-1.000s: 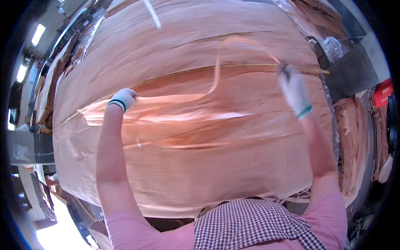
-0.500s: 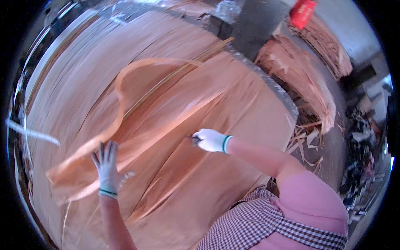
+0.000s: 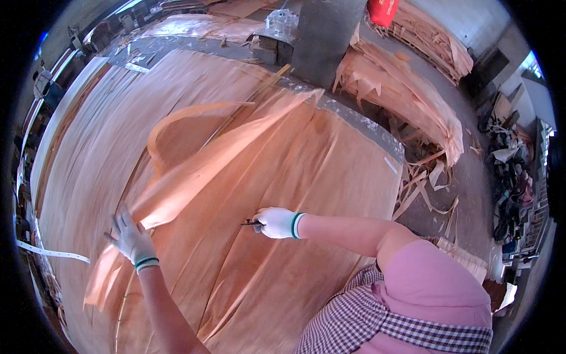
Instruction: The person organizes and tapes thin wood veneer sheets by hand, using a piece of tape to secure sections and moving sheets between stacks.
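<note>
Broad sheets of reddish wood veneer (image 3: 312, 177) lie in front of me. My left hand (image 3: 131, 239), in a white glove with a green cuff, is open, fingers spread over a loose veneer piece (image 3: 194, 180). This piece runs diagonally away from the hand, its edge raised and its far tip lifted. My right hand (image 3: 278, 223), gloved alike, is closed around a small dark tool (image 3: 252, 223), perhaps a knife; its handle is mostly hidden in the fingers. A narrow curled veneer strip (image 3: 168, 118) arches beyond the loose piece.
Stacks of torn veneer (image 3: 398, 94) lie on the floor at far right, with scrap strips (image 3: 427, 192) beside them. A grey pillar (image 3: 324, 41) stands at the far edge. A white perforated strip (image 3: 53, 252) sticks in from the left. Clear plastic (image 3: 282, 25) sits near the pillar.
My left hand has moved left along the loose veneer, whose raised edge has folded over further. The curled strip has sunk lower. My right hand still holds the dark tool. The view has shifted.
</note>
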{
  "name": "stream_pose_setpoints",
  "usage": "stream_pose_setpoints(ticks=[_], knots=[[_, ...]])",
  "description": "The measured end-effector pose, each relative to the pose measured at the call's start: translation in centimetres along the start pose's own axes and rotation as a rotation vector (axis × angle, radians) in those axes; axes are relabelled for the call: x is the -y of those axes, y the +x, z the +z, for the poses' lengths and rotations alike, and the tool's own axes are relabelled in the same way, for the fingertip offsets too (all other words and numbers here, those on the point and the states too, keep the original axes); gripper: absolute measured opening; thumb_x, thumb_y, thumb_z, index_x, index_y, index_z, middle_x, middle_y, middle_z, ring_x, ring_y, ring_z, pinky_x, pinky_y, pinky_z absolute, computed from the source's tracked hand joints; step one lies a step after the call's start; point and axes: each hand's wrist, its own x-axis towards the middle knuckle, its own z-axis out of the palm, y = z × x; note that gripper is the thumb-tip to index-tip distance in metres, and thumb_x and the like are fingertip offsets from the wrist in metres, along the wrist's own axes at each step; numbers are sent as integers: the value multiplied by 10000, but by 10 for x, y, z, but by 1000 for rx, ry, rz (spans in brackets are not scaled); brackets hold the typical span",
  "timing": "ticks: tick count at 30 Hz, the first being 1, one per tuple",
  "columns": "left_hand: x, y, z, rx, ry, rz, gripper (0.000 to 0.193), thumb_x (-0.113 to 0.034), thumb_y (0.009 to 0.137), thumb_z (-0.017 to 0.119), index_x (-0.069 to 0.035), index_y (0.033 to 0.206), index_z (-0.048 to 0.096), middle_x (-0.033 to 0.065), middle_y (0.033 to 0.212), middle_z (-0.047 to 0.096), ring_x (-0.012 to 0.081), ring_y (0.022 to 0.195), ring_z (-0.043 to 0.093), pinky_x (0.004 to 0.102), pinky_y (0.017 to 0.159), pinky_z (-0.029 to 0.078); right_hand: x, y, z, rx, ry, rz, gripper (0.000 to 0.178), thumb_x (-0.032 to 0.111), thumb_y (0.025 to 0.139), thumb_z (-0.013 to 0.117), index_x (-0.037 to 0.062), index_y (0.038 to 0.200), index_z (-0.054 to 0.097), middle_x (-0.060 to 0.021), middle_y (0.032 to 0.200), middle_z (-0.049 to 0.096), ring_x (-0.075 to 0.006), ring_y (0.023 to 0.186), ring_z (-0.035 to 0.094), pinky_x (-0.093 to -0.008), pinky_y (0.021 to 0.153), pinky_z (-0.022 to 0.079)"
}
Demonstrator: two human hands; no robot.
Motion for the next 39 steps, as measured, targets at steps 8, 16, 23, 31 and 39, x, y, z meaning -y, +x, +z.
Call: stream_pose_setpoints(ticks=[8, 16, 23, 31, 39], knots=[[-43, -70, 8, 72, -415, 516, 606, -129, 786, 600, -158, 1372, 448, 94, 1496, 332, 294, 1426, 208, 538, 1152, 117, -1, -4, -3, -19, 27, -39, 174, 143, 839, 512, 63, 911, 647, -188, 954, 621, -377, 939, 589, -457, 811, 451], [-21, -122, -14, 33, -913, 287, 276, -120, 842, 590, -83, 1114, 619, 133, 1091, 636, 313, 1042, 579, 459, 984, 385, 88, 30, -54, -104, 301, -285, 167, 162, 882, 540, 34, 899, 646, -156, 792, 631, -240, 752, 613, -368, 672, 461], [9, -167, -39, -162, -1195, 8, 231, -59, 840, 582, -52, 1060, 652, 133, 1008, 661, 315, 935, 614, 392, 820, 493, 348, 118, -77, -142, 507, -635, 322, 294, 909, 605, 25, 733, 600, -5, 589, 518, -119, 559, 448, -316, 527, 385], [72, -241, -53, -94, -1516, -366, 280, 8, 883, 536, -7, 1145, 634, 124, 1078, 651, 189, 1030, 620, 276, 903, 465, 523, 219, -30, 26, 1104, -676, 206, 117, 933, 549, 33, 1118, 516, -74, 957, 581, -134, 824, 625, -260, 553, 482], [135, -264, -79, -348, -1475, -567, 277, 61, 886, 506, 34, 1135, 624, 106, 1114, 629, 164, 1032, 596, 272, 919, 453, 464, 123, -5, -128, 846, -795, 142, 148, 878, 622, 10, 849, 636, -44, 680, 617, -128, 615, 583, -287, 577, 463]])
